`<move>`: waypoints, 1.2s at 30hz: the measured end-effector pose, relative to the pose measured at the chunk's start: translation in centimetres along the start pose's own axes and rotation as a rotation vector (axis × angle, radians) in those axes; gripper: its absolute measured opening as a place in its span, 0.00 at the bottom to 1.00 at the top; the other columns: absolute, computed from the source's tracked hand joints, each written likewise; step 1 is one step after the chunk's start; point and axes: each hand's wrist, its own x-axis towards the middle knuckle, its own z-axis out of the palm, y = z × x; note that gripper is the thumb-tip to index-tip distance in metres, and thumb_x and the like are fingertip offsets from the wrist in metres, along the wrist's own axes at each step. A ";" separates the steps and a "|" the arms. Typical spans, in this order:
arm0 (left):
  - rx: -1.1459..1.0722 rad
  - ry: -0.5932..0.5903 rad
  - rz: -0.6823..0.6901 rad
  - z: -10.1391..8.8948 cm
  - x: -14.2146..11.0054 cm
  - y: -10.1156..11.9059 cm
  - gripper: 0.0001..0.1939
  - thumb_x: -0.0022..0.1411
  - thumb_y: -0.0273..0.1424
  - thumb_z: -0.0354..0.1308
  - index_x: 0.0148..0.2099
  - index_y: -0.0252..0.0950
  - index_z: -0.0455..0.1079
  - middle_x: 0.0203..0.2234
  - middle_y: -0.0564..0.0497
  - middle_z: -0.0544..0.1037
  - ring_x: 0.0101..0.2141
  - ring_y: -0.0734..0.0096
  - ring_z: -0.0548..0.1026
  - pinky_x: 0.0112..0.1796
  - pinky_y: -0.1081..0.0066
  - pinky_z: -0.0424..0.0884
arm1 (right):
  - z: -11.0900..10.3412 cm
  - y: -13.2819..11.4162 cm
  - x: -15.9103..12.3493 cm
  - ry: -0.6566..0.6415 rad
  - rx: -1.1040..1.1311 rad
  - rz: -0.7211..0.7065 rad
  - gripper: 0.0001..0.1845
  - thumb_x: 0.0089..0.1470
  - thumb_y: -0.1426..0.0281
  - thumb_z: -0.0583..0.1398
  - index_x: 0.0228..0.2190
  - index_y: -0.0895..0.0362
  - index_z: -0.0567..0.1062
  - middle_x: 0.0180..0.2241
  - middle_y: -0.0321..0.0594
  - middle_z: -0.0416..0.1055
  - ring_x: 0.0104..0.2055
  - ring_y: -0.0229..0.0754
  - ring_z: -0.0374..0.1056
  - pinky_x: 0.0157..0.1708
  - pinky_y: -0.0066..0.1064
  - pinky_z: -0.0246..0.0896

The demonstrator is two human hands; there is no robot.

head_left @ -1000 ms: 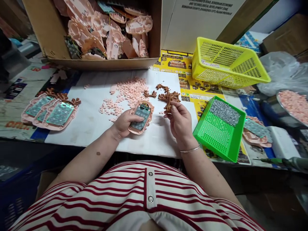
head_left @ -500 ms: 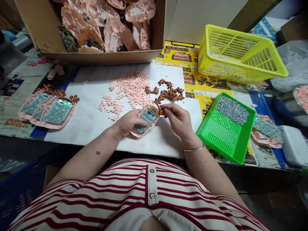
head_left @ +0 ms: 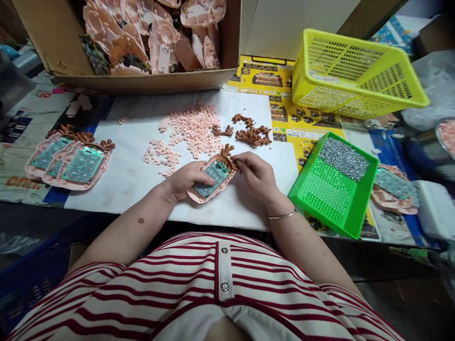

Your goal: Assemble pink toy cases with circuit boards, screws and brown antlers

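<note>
Head view, watched from afar: left hand (head_left: pixel 187 181) grips a pink shell (head_left: pixel 218 176) over the white sheet (head_left: pixel 121 175); right hand (head_left: pixel 258 176) pinches a brown antler (head_left: pixel 227 150) at its top edge. I judge 3 antlered shells (head_left: pixel 83 166) (far left) further along; loose antlers (head_left: pixel 253 136) remain. Cardboard box (head_left: pixel 142 84) and yellow basket (head_left: pixel 369 92) stand behind.

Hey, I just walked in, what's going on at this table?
A person's left hand holds a pink plastic shell, thumb over its green circuit board. The right hand pinches a brown antler-shaped piece at the shell's upper edge; whether it is seated isn't clear. Three similar shells with antlers lie overlapping at the left. Loose antler pieces and small pink parts lie beyond the hands.
</note>
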 end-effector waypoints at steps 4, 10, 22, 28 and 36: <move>0.043 0.001 0.032 0.2 0.0 0.0 0.19 0.42 0.24 0.66 0.41 0.27 0.75 0.30 0.45 0.80 0.28 0.68 0.77 0.30 0.71 0.70 | -0.2 -0.1 0.2 0.033 0.350 0.338 0.23 0.56 0.47 0.64 0.42 0.52 0.80 0.35 0.38 0.78 0.32 0.35 0.71 0.34 0.31 0.71; 0.160 -0.019 0.017 0.7 0.0 -0.3 0.17 0.42 0.25 0.66 0.38 0.28 0.75 0.29 0.47 0.80 0.29 0.70 0.76 0.32 0.72 0.69 | 0.5 -1.0 0.5 0.038 0.528 0.474 0.29 0.43 0.46 0.71 0.41 0.51 0.80 0.32 0.34 0.76 0.29 0.33 0.68 0.30 0.29 0.68; 0.294 0.090 -0.002 1.0 0.1 -0.2 0.15 0.40 0.26 0.65 0.35 0.30 0.73 0.27 0.47 0.79 0.28 0.69 0.75 0.31 0.71 0.69 | 0.4 -1.6 0.3 -0.042 0.280 0.355 0.20 0.51 0.51 0.67 0.35 0.55 0.76 0.28 0.34 0.72 0.28 0.35 0.65 0.30 0.31 0.64; 0.361 0.070 -0.001 0.6 0.1 -0.4 0.16 0.42 0.28 0.66 0.37 0.30 0.73 0.29 0.47 0.79 0.29 0.68 0.75 0.33 0.70 0.69 | 0.8 -1.3 0.5 0.067 0.113 0.299 0.18 0.50 0.53 0.68 0.33 0.55 0.78 0.33 0.38 0.74 0.32 0.37 0.66 0.32 0.31 0.64; 0.169 -0.009 0.020 0.5 0.2 -0.5 0.18 0.41 0.27 0.68 0.38 0.28 0.75 0.30 0.45 0.80 0.30 0.67 0.76 0.34 0.70 0.70 | 0.9 -1.3 0.4 -0.024 0.464 0.498 0.30 0.45 0.42 0.68 0.38 0.53 0.77 0.29 0.33 0.72 0.29 0.35 0.64 0.28 0.28 0.64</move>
